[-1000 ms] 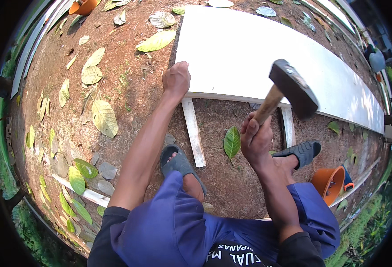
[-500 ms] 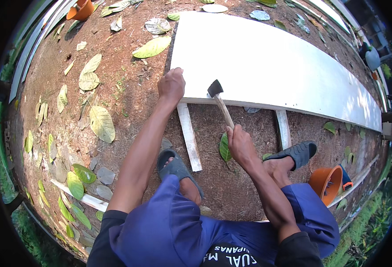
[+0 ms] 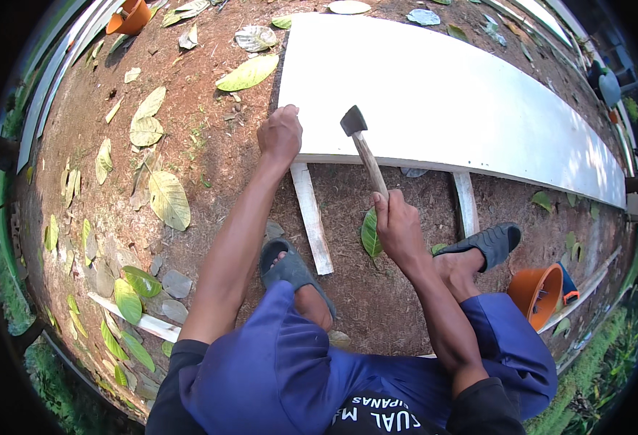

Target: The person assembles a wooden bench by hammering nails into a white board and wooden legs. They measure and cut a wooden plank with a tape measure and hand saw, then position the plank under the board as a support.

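A long white board (image 3: 420, 94) lies in front of me, across pale wooden strips (image 3: 311, 217) that stick out from beneath its near edge. At its near left corner, my left hand (image 3: 280, 135) is closed against the board's edge; the fingertips are hidden. My right hand (image 3: 400, 226) is wrapped around the wooden handle of a hatchet (image 3: 366, 148). The dark, wedge-shaped head is raised in front of the board's white face, near its close edge.
An orange bucket (image 3: 525, 290) with small things inside stands by my right foot. Another orange bucket (image 3: 136, 16) is at the far left. Large leaves (image 3: 168, 199) litter the brown ground. A second pale strip (image 3: 465, 203) juts out near my right sandal (image 3: 494, 243).
My right hand has lifted a little, and the hatchet head has risen away from the board's near edge. My left hand keeps its place at the corner.
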